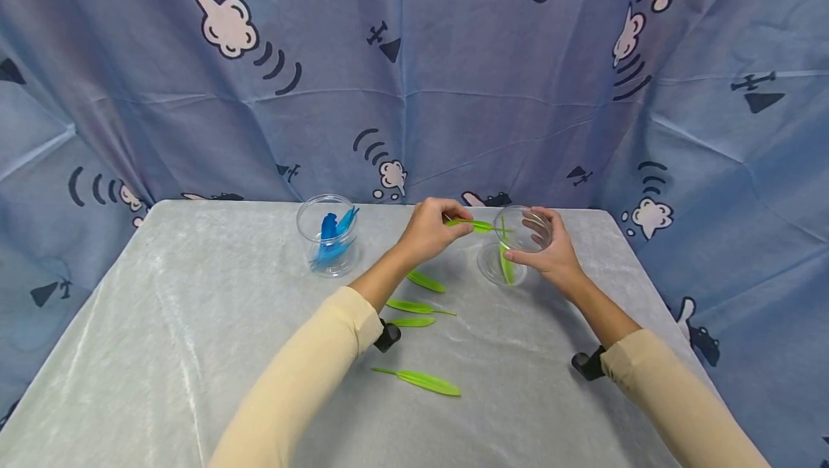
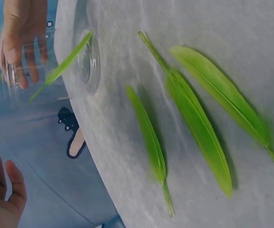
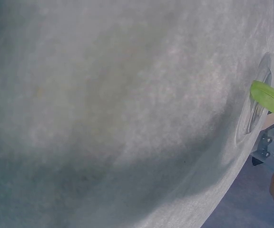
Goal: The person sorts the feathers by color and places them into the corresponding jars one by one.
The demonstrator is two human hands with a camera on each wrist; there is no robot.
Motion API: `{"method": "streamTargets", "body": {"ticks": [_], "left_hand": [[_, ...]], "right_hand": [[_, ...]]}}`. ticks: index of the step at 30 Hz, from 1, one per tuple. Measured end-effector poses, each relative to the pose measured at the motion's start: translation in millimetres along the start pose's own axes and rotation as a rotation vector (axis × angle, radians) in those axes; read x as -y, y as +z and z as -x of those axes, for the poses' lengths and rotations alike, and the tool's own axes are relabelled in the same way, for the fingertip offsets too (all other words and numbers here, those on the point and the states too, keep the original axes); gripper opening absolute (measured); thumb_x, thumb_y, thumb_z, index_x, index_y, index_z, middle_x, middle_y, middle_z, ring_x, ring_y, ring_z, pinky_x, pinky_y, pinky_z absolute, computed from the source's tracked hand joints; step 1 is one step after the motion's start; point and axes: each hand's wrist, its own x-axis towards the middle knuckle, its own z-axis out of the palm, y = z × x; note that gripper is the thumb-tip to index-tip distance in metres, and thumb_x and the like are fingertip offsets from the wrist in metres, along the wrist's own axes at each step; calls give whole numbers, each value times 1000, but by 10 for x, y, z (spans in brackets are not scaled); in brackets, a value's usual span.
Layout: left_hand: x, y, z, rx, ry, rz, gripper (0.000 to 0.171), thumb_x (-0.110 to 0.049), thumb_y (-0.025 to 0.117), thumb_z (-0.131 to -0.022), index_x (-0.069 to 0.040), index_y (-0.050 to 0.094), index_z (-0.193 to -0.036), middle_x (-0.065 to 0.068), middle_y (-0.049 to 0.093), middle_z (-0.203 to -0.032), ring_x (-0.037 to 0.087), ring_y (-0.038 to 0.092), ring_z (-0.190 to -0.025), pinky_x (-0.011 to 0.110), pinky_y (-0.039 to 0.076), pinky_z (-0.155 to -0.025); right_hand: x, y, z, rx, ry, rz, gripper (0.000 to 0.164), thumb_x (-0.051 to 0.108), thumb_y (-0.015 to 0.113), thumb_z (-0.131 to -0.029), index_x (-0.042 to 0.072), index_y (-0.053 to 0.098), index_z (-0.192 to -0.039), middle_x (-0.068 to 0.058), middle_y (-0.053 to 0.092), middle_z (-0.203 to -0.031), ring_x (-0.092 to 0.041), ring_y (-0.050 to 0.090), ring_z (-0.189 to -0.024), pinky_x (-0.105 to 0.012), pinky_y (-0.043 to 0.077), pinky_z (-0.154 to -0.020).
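Note:
My left hand [image 1: 432, 227] pinches a green feather [image 1: 481, 225] by its broad end, its thin quill pointing right across the rim of a clear jar [image 1: 517, 265]. Fingers and thumb of my right hand [image 1: 550, 248] grip that jar on its right side. Another green feather [image 1: 506, 263] stands tilted inside it. In the left wrist view, the right hand [image 2: 23, 47] shows round the jar, while the left hand [image 2: 1, 197] is cut off at the edge. The right wrist view shows mostly tablecloth, plus the tip of the feather in the jar [image 3: 270, 99].
A second clear jar [image 1: 309, 246] holds blue feathers [image 1: 332, 248] at the back left. Several green feathers lie between my arms, among them one near the front [image 1: 427, 381] and one farther back [image 1: 426, 281]. A patterned blue curtain [image 1: 324, 115] hangs behind the table.

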Motion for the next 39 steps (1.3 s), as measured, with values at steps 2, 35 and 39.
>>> {"method": "streamTargets", "body": {"ticks": [2, 35, 39], "left_hand": [[-9, 29, -16, -4, 0, -6, 8, -12, 75, -90, -8, 76, -96, 3, 71, -93, 14, 61, -82, 21, 48, -70], [-187, 464, -131, 3, -6, -13, 19, -17, 73, -92, -7, 77, -107, 4, 72, -100, 10, 62, -83, 17, 49, -68], [-186, 498, -128, 4, 2, 83, 25, -17, 75, -91, -3, 75, -112, 6, 72, -96, 10, 64, -80, 17, 51, -68]], "right_hand": [[8, -1, 5, 4, 2, 2, 94, 0, 84, -77, 3, 24, -149, -19, 35, -154, -35, 33, -142, -56, 24, -116], [295, 36, 116, 36, -15, -25, 88, -4, 79, -81, -7, 21, -147, -28, 30, -153, -46, 28, -142, -62, 20, -114], [307, 38, 120, 37, -16, -16, 90, -3, 79, -81, -5, 19, -148, -28, 29, -153, -47, 29, -141, -64, 19, -113]]}}
